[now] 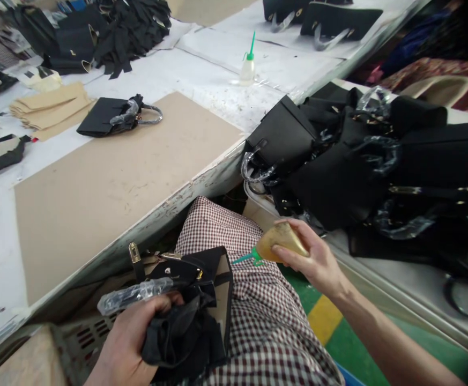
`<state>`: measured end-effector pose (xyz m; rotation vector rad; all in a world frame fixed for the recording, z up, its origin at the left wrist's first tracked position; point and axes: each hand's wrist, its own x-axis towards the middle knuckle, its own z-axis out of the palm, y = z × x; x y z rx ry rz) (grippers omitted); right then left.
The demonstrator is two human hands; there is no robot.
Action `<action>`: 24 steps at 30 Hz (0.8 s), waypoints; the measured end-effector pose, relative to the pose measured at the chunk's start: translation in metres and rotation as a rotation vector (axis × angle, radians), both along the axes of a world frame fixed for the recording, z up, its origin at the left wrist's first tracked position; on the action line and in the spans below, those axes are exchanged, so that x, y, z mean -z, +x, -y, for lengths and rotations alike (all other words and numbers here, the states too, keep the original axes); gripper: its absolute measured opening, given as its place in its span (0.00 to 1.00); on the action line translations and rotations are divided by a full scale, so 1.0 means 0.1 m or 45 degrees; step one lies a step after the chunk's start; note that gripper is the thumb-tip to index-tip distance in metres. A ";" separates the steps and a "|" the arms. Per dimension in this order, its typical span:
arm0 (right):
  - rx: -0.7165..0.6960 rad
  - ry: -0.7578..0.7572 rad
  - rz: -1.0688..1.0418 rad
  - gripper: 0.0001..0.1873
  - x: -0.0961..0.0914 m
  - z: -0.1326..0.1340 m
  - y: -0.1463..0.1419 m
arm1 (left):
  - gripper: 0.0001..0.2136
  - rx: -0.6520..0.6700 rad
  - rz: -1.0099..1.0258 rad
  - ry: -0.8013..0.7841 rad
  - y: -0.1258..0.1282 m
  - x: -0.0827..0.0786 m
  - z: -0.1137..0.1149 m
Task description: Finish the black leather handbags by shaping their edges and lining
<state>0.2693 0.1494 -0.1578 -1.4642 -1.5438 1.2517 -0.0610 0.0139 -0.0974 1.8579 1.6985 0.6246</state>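
Observation:
On my lap, over a checked apron (266, 300), lies a black handbag (209, 268) with gold hardware and a plastic-wrapped handle (133, 295). My left hand (137, 332) is closed around its bunched black lining (177, 332); some fingers are hidden behind the cloth. My right hand (314, 257) grips a squeeze glue bottle (282, 242) of yellowish liquid, tipped on its side. Its green nozzle (244, 258) points left at the bag's open edge, close to it; whether they touch I cannot tell.
A table with a beige board (129, 177) stands ahead, bearing a small black bag (105, 115) and another glue bottle (247, 69). Black bags (338, 161) are heaped in a bin at right. Black fabric pieces (133, 32) lie far left. A plastic crate (84, 338) sits lower left.

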 end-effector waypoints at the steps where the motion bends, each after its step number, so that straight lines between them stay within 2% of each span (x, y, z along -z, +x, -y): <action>1: -0.008 0.049 0.040 0.27 0.00 -0.01 -0.03 | 0.11 0.011 -0.012 0.012 -0.01 0.01 0.01; 5: -0.047 0.185 0.113 0.28 0.06 -0.05 -0.16 | 0.13 0.038 -0.047 0.038 -0.03 0.05 0.02; 9: -0.103 0.227 0.175 0.28 0.09 -0.08 -0.23 | 0.12 0.050 -0.069 0.037 -0.03 0.05 0.03; 13: -0.194 0.180 0.225 0.27 0.06 -0.10 -0.22 | 0.09 0.025 -0.076 0.034 -0.02 0.05 0.03; 17: -0.259 0.030 0.134 0.26 0.04 -0.10 -0.19 | 0.09 0.019 -0.028 0.038 0.02 0.04 0.01; 19: -0.169 -0.113 -0.025 0.24 0.06 -0.09 -0.17 | 0.09 0.019 -0.007 0.040 0.03 0.02 -0.01; 21: 0.000 -0.284 -0.285 0.21 0.10 -0.09 -0.14 | 0.08 0.017 0.008 0.030 0.02 -0.01 -0.03; 24: 0.244 -0.436 -0.689 0.16 0.13 -0.10 -0.06 | 0.09 -0.124 0.036 0.060 -0.10 -0.04 -0.07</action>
